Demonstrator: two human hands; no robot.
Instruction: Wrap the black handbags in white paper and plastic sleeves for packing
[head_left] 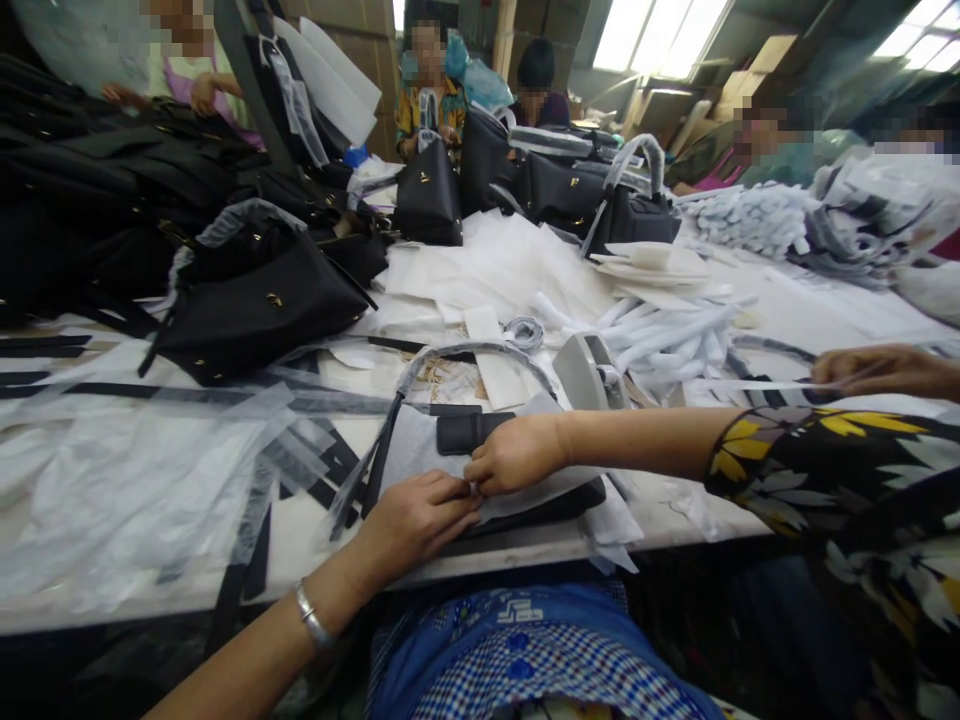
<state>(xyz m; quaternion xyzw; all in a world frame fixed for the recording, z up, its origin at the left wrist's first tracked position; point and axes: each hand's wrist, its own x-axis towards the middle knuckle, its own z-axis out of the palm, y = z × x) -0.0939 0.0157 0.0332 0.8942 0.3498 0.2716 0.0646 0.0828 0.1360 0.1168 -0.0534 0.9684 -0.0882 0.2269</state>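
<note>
The left hand (416,520), a smooth silver bangle (311,617) at its wrist, lies palm down at the near edge of the white table (675,512). Its fingers are curled close onto a thin, matte white wrapping sheet (420,450); whether they pinch the sheet I cannot tell. The person's right hand is out of view.

The sheet covers a flat black handbag (540,508) lying just in front of the person, near centre. A padded rectangular black tab (466,432) shows through a gap in the sheet. The bag's arched handle (465,352), sheathed in glossy clear film, loops away on the far side.

A co-worker's hand (516,455) reaches in from the right out of a black floral sleeve (825,460), knuckles bent, touching the left fingertips at the sheet's edge.

Farther off lie soft white foam tubes (675,325), and to the far left a slouching black bag (255,300) with small gold studs.
</note>
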